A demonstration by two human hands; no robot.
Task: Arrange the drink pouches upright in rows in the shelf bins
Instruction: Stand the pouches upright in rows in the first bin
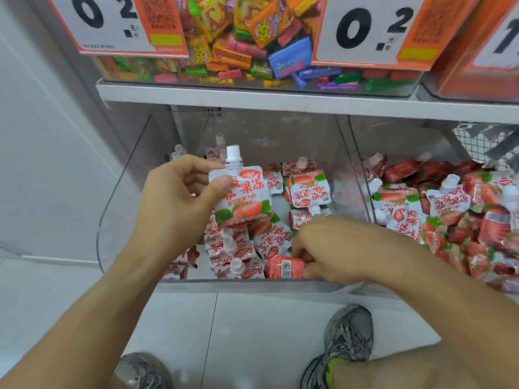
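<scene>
My left hand (179,197) pinches a white strawberry drink pouch (244,197) by its upper left corner and holds it upright above the clear left bin (126,192). Several more pouches (236,254) stand in a row down the bin's middle, and others lie flat at the back right. My right hand (328,251) reaches into the bin's front right corner, fingers curled around a red pouch (283,266) lying on its side. The neighbouring right bin (362,175) holds a loose heap of the same pouches (449,209).
An upper shelf (280,101) carries bins of mixed sweets (238,43) with orange price cards (370,32). A white wall stands at the left. Grey floor tiles and my two shoes (348,332) are below the bins. A wire basket (486,141) sits at the far right.
</scene>
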